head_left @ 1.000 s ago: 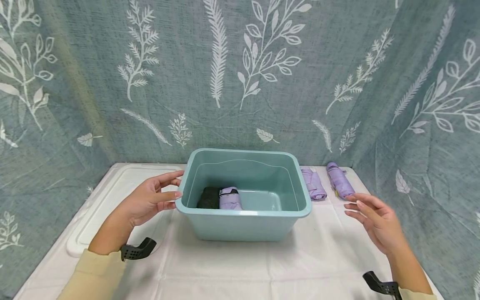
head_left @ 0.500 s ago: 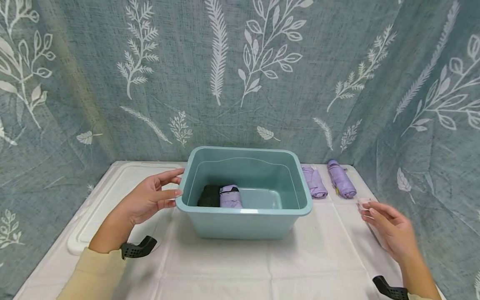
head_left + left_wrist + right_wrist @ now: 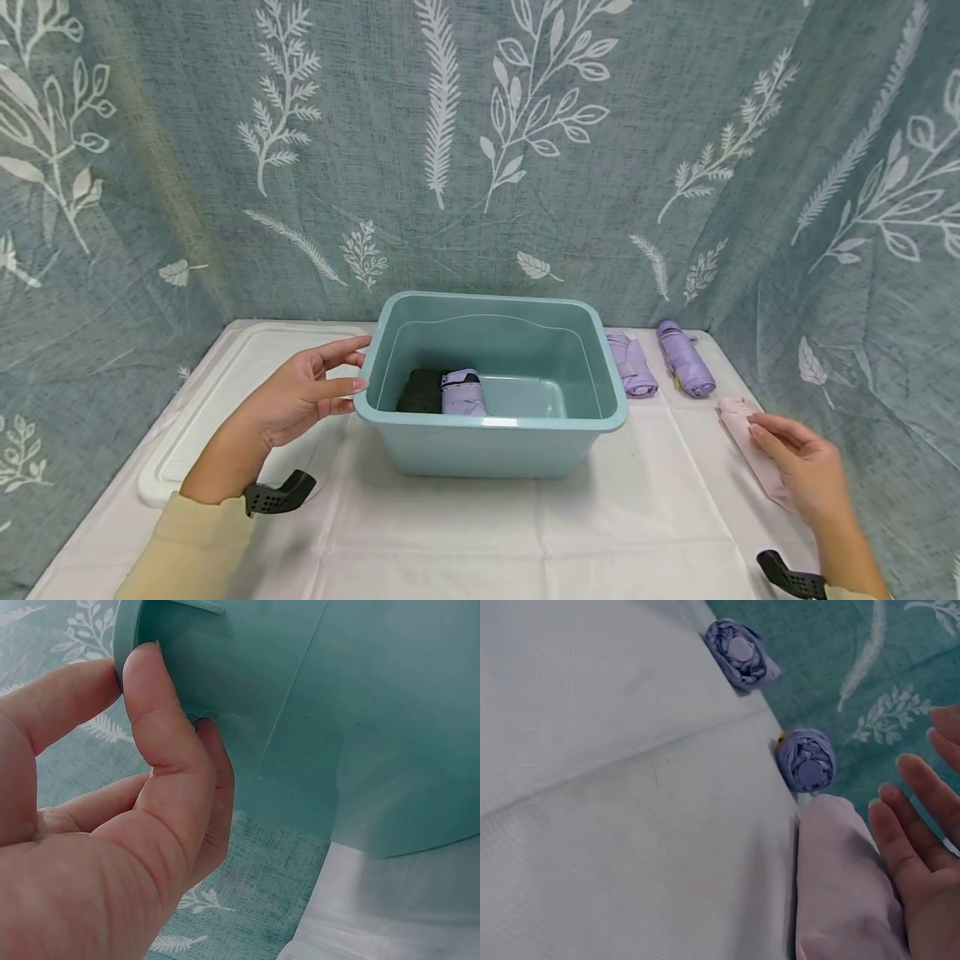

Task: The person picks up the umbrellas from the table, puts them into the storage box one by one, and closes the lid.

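A blue-green plastic bin (image 3: 487, 450) stands mid-table; inside it lie a black bundle (image 3: 422, 392) and a folded lilac umbrella (image 3: 463, 393). My left hand (image 3: 303, 396) holds the bin's left rim, its thumb and fingertips right at the lip in the left wrist view. At the right table edge lies a long pale pink fabric bundle (image 3: 753, 450). Over it is my right hand (image 3: 806, 462), fingers loosely extended; in the right wrist view they reach along the side of the pink bundle (image 3: 844, 892), not closed round it.
Two more folded lilac umbrellas, one behind the bin's right side (image 3: 632, 367) and one farther right (image 3: 686, 362), lie at the back. A white lid (image 3: 225, 400) lies flat on the left. Patterned curtains (image 3: 480, 167) surround the white-covered table (image 3: 465, 542).
My right hand has moved right and toward me, away from the rightmost lilac umbrella to the pink bundle, which now shows more fully. The left hand has stayed at the rim.
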Motion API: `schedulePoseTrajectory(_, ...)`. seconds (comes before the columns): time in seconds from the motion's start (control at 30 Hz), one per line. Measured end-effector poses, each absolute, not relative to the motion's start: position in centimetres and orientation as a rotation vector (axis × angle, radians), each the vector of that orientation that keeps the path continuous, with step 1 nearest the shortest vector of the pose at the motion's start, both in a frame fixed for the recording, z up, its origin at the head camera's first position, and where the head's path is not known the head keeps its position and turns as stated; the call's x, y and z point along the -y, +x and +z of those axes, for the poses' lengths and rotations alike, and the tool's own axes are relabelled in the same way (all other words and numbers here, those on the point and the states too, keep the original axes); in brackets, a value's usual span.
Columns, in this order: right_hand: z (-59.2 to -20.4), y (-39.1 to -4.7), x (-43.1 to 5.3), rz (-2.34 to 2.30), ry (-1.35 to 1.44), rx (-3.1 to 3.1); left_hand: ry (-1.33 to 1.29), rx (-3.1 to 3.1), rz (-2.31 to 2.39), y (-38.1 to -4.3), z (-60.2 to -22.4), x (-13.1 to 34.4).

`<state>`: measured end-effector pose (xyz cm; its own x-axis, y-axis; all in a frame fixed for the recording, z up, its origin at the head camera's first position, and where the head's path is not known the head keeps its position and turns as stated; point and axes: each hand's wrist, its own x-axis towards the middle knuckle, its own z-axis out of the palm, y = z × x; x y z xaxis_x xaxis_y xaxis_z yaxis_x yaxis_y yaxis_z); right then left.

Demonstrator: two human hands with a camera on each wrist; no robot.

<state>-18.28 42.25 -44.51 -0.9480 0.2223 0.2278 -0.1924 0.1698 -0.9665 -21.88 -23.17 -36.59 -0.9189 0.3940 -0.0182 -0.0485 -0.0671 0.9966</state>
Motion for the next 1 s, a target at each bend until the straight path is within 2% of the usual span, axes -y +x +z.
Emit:
schedulePoseTrajectory(0.27,-43.6,-18.5,-43.1,1.375,-0.183,2.429,0.363,-1.914,2.056,-21.9,-36.5,23.1)
schedulePoseTrajectory(0.6,-42.7,-19.1,-44.9,0.994,-0.226,2.783,0.340,-1.922,2.047,-21.9,-36.6,23.1)
schedulePoseTrajectory(1.0,-42.3,-20.8,-46.6,1.032,-0.252,3.080,0.346,-1.916,2.041,-21.9,-36.5,23.2)
